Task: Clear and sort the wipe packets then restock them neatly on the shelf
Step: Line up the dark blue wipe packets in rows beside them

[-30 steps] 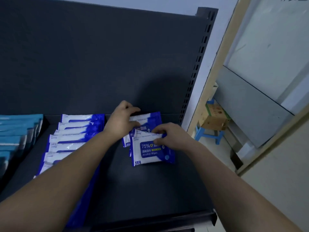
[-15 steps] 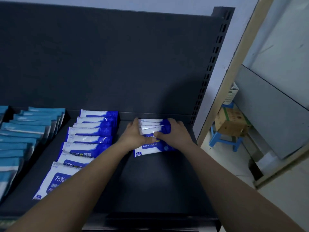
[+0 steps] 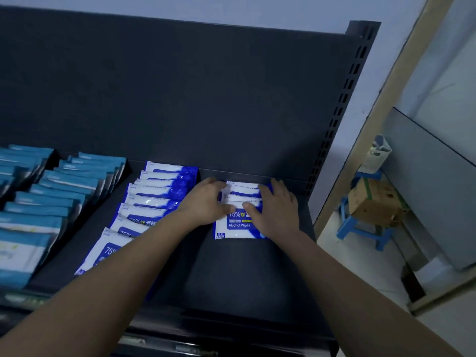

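Head view: teal packets (image 3: 64, 181) left of blue wipe packets (image 3: 233, 229), cardboard box (image 3: 373, 202) right.

Sides of blue packets (image 3: 243, 195) under fingers (image 3: 213, 183)
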Motion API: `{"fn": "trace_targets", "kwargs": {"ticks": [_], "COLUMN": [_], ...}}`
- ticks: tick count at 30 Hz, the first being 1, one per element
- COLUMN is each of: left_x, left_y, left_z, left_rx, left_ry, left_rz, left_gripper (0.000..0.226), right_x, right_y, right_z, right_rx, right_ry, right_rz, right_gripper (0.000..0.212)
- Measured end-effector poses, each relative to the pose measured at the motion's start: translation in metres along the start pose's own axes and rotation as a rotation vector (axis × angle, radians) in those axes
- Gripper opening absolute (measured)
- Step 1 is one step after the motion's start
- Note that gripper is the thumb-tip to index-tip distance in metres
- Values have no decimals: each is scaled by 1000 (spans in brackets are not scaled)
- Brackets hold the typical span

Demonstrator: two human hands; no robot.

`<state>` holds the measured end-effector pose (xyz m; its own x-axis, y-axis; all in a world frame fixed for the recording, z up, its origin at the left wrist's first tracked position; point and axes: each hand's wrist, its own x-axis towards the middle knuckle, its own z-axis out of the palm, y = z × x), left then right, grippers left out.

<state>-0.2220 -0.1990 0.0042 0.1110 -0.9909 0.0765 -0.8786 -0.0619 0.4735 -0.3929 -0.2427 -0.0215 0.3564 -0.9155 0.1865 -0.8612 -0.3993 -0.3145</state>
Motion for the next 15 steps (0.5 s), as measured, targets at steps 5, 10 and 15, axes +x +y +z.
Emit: {"fn": "trace_targets", "kwargs": {"ticks": [5, 10, 15], "left_x": [-26, -79, -164], "left_y": [-26, -71, -125], "left_z": [-38, -90, -143], "left_rx": [231, 453, 606], "left_ry": [150, 259, 327], "left_rz": [-52, -176, -390], "left_gripper": [54, 38, 38], "right_x": [5, 2, -16], "right_y": [-39, -112, -207], "right_z": [-3, 0, 11], "right_rx": [35, 31, 38], "right_ry": [86, 96, 33], "right_rz": [-158, -335, -551], "right_gripper": [47, 41, 43]}}
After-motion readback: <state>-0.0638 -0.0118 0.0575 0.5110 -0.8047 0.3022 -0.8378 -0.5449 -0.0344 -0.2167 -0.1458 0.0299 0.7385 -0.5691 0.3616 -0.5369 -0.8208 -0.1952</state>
